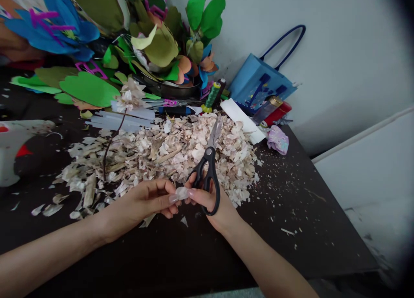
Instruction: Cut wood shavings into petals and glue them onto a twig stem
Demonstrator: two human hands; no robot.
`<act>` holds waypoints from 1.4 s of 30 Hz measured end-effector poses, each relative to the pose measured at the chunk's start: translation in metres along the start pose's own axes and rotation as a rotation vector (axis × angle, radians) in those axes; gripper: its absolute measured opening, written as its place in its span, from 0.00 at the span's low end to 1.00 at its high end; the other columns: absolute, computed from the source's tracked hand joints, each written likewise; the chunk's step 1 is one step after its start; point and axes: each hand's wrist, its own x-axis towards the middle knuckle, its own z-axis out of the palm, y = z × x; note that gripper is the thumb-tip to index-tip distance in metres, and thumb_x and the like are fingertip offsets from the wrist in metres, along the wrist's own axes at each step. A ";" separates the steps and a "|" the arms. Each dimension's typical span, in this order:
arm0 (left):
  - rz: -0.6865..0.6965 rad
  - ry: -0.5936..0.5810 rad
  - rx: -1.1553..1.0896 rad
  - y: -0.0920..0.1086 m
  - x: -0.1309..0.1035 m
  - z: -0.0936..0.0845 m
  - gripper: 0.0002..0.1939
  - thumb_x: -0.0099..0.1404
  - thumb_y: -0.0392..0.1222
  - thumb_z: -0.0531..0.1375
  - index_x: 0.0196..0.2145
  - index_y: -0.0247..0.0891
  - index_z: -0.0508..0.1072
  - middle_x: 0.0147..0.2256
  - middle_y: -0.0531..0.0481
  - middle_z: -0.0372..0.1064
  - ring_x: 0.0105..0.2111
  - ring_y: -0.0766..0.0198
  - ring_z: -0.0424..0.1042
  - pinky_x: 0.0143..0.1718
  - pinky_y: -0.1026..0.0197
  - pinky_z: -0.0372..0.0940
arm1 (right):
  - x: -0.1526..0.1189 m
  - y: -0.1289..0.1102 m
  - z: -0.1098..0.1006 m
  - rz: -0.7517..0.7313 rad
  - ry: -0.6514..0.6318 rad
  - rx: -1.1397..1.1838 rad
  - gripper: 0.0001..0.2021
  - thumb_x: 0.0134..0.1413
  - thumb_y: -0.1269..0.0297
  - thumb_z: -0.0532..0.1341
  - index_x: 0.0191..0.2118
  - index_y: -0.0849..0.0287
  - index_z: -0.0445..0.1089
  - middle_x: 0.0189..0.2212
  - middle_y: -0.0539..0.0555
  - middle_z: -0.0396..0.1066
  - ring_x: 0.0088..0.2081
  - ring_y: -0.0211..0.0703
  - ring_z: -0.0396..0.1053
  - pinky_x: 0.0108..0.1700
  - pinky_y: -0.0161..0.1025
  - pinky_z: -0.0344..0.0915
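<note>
A small whitish petal piece [182, 193] is pinched between the fingertips of my left hand [142, 203]. The thumb of my right hand [213, 203] touches its other side. Black-handled scissors [210, 152] hang on my right hand, fingers through the handle loops, blades pointing away over a wide heap of dry pale petals and flakes [181, 142]. Left of the hands, a dark twig [111, 142] topped by a pale flower [131, 95] lies across the heap.
A white glue gun [22, 138] is at the left. Colourful cloth leaves and flowers [161, 43] fill the back. Thread spools [211, 97], glue sticks [123, 120], a blue bag [261, 82] and a crumpled cloth [277, 139] stand or lie beyond the heap on the dark table [291, 229].
</note>
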 end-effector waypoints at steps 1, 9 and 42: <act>0.000 -0.008 0.007 0.000 0.000 0.001 0.14 0.60 0.51 0.70 0.33 0.37 0.76 0.29 0.53 0.76 0.30 0.69 0.72 0.34 0.68 0.67 | 0.001 0.000 0.000 0.000 0.004 0.003 0.13 0.42 0.66 0.72 0.35 0.57 0.71 0.28 0.47 0.73 0.25 0.35 0.70 0.28 0.33 0.64; 0.085 0.039 0.030 -0.004 0.001 0.000 0.15 0.60 0.52 0.70 0.33 0.37 0.76 0.30 0.53 0.75 0.29 0.69 0.71 0.33 0.67 0.67 | 0.002 0.001 0.001 -0.005 0.024 0.020 0.14 0.45 0.60 0.74 0.35 0.57 0.71 0.27 0.48 0.73 0.25 0.35 0.70 0.25 0.31 0.60; 0.219 -0.008 0.192 -0.003 0.004 -0.007 0.09 0.66 0.46 0.65 0.35 0.38 0.75 0.31 0.51 0.75 0.31 0.65 0.72 0.35 0.64 0.68 | -0.001 -0.007 0.006 -0.004 0.005 0.022 0.12 0.47 0.61 0.72 0.34 0.57 0.70 0.26 0.48 0.71 0.25 0.36 0.69 0.26 0.34 0.59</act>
